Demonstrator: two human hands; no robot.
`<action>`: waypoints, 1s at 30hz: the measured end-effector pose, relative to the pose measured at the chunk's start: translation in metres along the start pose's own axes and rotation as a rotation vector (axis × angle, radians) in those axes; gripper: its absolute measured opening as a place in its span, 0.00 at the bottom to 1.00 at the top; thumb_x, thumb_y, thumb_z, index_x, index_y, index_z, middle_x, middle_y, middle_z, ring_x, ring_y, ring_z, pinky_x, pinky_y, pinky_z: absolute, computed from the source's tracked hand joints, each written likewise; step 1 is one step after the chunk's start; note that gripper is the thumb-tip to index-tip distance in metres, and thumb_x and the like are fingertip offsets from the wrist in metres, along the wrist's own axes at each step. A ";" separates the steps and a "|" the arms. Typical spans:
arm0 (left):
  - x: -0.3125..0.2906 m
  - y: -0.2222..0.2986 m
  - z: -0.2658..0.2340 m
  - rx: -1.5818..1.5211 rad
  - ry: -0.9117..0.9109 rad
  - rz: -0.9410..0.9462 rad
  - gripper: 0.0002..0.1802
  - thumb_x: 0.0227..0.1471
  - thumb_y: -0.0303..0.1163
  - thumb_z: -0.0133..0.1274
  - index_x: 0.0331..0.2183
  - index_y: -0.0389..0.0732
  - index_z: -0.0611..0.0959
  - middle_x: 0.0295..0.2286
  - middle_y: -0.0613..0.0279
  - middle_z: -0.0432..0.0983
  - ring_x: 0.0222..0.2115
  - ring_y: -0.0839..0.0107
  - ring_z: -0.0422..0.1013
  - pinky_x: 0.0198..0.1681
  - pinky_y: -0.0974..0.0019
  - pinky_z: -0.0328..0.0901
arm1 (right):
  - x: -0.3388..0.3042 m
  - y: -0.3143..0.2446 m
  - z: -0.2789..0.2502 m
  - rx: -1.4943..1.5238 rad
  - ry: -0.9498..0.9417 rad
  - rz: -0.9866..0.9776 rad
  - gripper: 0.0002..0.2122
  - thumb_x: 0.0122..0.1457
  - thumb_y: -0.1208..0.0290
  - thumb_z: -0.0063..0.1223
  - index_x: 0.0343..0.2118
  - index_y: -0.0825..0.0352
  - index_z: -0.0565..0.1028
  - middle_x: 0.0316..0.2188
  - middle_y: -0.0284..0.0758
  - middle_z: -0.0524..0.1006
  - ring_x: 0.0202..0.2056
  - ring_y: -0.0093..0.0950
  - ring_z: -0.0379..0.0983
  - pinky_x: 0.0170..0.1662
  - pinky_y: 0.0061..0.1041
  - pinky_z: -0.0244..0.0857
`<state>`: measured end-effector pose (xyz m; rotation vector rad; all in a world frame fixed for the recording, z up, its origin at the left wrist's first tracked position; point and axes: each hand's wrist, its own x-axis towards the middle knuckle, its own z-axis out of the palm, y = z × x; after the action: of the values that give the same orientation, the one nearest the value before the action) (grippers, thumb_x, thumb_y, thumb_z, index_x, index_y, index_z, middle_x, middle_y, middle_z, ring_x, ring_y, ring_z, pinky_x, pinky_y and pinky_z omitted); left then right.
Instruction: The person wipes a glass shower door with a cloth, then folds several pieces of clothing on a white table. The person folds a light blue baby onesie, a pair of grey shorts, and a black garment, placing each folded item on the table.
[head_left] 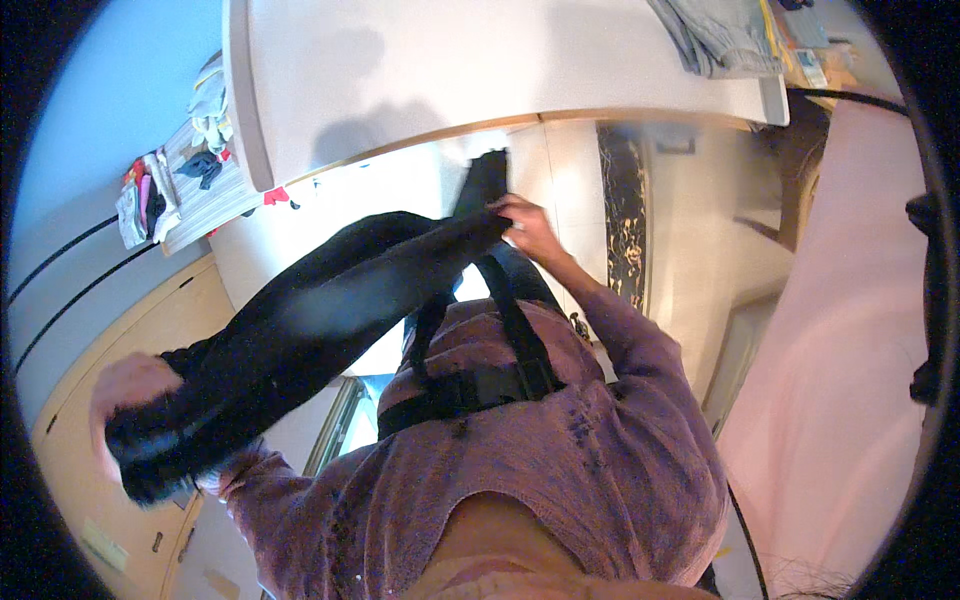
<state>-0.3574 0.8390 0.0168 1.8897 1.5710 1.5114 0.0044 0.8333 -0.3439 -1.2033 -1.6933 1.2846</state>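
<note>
A pair of black trousers (300,310) hangs stretched on a slant in front of my chest, its wide end low on the left and its two narrower legs reaching up to the middle. My left hand (130,390) is closed on the wide end; motion smears it a little, and the cloth hides some of its fingers. Higher up, my right hand (530,230) pinches one leg near its end. The other leg's end (486,180) sticks out just beyond those fingers.
Ahead lies a broad white surface (450,70) with a wood-coloured edge, with folded grey trousers (722,38) at its right. Small clothes lie on a striped surface (215,205) at left. Pale wooden cabinet doors (120,370) stand left; a pink cloth-like surface (820,330) spreads right.
</note>
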 end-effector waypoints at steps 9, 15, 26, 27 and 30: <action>0.069 -0.153 0.044 -0.126 -0.161 -0.655 0.25 0.47 0.37 0.57 0.44 0.31 0.72 0.39 0.56 0.73 0.38 0.71 0.70 0.43 0.69 0.64 | 0.027 -0.100 -0.165 -0.391 0.510 0.201 0.05 0.45 0.78 0.56 0.24 0.72 0.73 0.24 0.39 0.74 0.27 0.30 0.68 0.34 0.26 0.63; 0.111 -0.260 0.112 -0.187 -0.246 -0.942 0.33 0.45 0.47 0.58 0.42 0.27 0.73 0.37 0.55 0.74 0.35 0.69 0.71 0.41 0.70 0.64 | 0.175 -0.103 -0.163 -0.958 0.528 -0.038 0.09 0.49 0.66 0.56 0.26 0.66 0.74 0.25 0.38 0.73 0.25 0.40 0.70 0.28 0.32 0.64; 0.153 -0.349 0.129 -0.112 -0.300 -0.863 0.36 0.44 0.52 0.56 0.42 0.28 0.74 0.36 0.54 0.74 0.35 0.69 0.70 0.42 0.69 0.63 | 0.266 -0.085 -0.155 -1.270 0.554 0.014 0.08 0.50 0.63 0.54 0.31 0.61 0.73 0.29 0.36 0.74 0.27 0.39 0.72 0.28 0.35 0.66; 0.157 -0.356 0.129 -0.074 -0.308 -0.851 0.35 0.44 0.52 0.56 0.42 0.28 0.74 0.35 0.54 0.75 0.35 0.69 0.70 0.41 0.69 0.63 | 0.274 -0.085 -0.155 -1.236 0.579 -0.065 0.08 0.50 0.64 0.54 0.30 0.61 0.73 0.27 0.36 0.73 0.26 0.39 0.72 0.28 0.35 0.66; 0.170 -0.371 0.134 -0.057 -0.335 -0.876 0.34 0.44 0.53 0.56 0.41 0.30 0.75 0.34 0.55 0.75 0.34 0.69 0.71 0.41 0.70 0.63 | 0.302 -0.084 -0.156 -1.242 0.555 -0.069 0.08 0.50 0.64 0.54 0.30 0.61 0.73 0.26 0.35 0.73 0.26 0.38 0.72 0.27 0.34 0.66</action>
<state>-0.4805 1.1757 -0.2190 1.0733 1.7911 0.7935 0.0217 1.1617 -0.2236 -1.8679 -2.0220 -0.3375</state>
